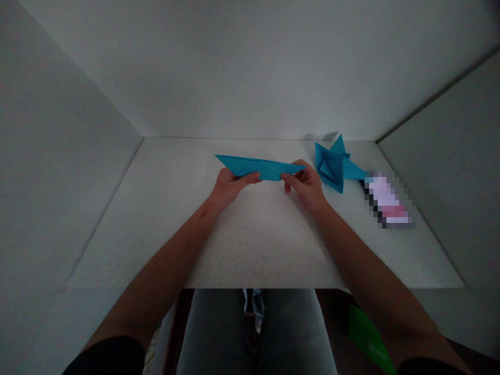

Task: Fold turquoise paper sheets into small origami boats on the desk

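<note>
A long folded piece of blue paper (261, 167) is held up above the table, its pointed ends facing left and right. My left hand (230, 186) grips its lower edge left of the middle, thumb in front and fingers behind. On the other side, my right hand (307, 185) pinches the paper near its right end, with the thumb on the lower edge. Some fingers of both hands are hidden behind the paper. To the right of my right hand stands a blue folded-paper figure (332, 165) with several points.
A phone with a lit, pixelated screen (388, 200) lies right of the paper figure, close to its tip. The white table (258, 250) is bounded by walls at the back, left and right. Below its front edge, a green object (369, 338) sits at lower right.
</note>
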A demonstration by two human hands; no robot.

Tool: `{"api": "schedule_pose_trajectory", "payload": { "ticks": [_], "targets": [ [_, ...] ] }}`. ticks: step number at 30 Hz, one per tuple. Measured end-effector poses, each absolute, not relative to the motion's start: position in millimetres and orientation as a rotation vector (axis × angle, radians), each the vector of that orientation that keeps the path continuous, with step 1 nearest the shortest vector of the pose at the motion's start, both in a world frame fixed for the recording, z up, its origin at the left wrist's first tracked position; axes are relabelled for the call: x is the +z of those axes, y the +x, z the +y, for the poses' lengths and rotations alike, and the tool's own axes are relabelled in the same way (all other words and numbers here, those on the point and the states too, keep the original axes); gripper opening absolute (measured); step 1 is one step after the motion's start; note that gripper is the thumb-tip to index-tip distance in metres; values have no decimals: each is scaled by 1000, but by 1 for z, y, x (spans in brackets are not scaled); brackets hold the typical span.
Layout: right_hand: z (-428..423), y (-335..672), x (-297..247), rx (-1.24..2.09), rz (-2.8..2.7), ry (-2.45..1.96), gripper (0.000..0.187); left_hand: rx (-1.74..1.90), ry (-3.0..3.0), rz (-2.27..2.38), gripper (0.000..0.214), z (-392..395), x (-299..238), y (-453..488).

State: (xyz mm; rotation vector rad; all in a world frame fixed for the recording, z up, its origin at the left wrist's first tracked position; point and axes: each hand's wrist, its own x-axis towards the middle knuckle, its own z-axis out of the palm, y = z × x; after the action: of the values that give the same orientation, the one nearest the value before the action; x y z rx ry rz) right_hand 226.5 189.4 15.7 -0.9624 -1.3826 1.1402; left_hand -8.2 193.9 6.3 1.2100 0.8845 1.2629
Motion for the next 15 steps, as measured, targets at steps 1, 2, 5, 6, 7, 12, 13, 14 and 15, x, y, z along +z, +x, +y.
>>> {"api": "schedule_pose_trajectory", "payload": {
  "ticks": [1,2,5,6,7,12,13,14,15],
  "targets": [
    [186,224,16,1169,-1415,-979,53,1246,1220,868,48,192,7,-6],
    [183,222,16,1188,-1452,-1000,51,1222,1236,853,47,190,7,-5],
    [177,219,15,1160,-1547,-1072,47,1175,1267,873,49,189,5,-2],
    [176,219,13,1133,-1566,-1099,49,1178,1265,902,50,190,3,-2],
    [175,220,12,1103,-1580,-1129,53,1193,1255,934,52,191,2,-3],
    [175,224,10,1024,-1677,-1219,66,1369,1182,1013,60,204,-5,-14],
    [175,224,9,1032,-1688,-1220,68,1401,1180,1019,61,206,-5,-16],
    [174,223,8,1045,-1687,-1218,71,1427,1183,1026,60,207,-5,-17],
    [174,223,8,1060,-1675,-1216,74,1447,1188,1034,60,208,-5,-18]
  ]
}}
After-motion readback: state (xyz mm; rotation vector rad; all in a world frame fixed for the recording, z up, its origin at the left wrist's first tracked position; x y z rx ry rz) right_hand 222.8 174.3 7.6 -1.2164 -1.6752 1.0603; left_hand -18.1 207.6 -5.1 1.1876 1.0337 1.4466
